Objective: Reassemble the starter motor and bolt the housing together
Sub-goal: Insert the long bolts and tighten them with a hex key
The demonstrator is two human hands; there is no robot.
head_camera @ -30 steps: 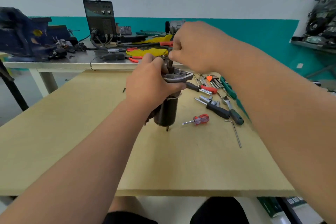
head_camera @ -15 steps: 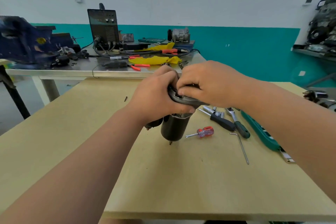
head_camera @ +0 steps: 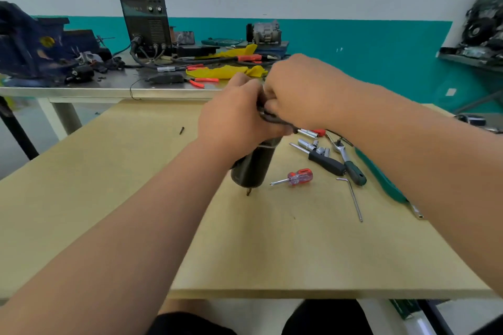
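The starter motor (head_camera: pixel 254 164) stands upright on the wooden table (head_camera: pixel 136 198), a dark cylinder with a short pin at its bottom touching the board. My left hand (head_camera: pixel 234 122) wraps around its upper body from the left. My right hand (head_camera: pixel 302 92) is closed over the grey housing (head_camera: pixel 269 117) on top, fingers curled down on its rim. Both hands hide most of the housing and the shaft end.
To the right of the motor lie a small red screwdriver (head_camera: pixel 295 178), a black-handled driver (head_camera: pixel 325 162), a green-handled ratchet (head_camera: pixel 351 166), loose sockets (head_camera: pixel 318 148), a hex key (head_camera: pixel 353 198) and a green case (head_camera: pixel 381 179). A small screw (head_camera: pixel 181 130) lies left. A cluttered metal bench (head_camera: pixel 109 90) stands behind.
My right hand came down from above the shaft onto the housing top and now presses there beside my left hand. The camera view shifted; the motor stays upright.
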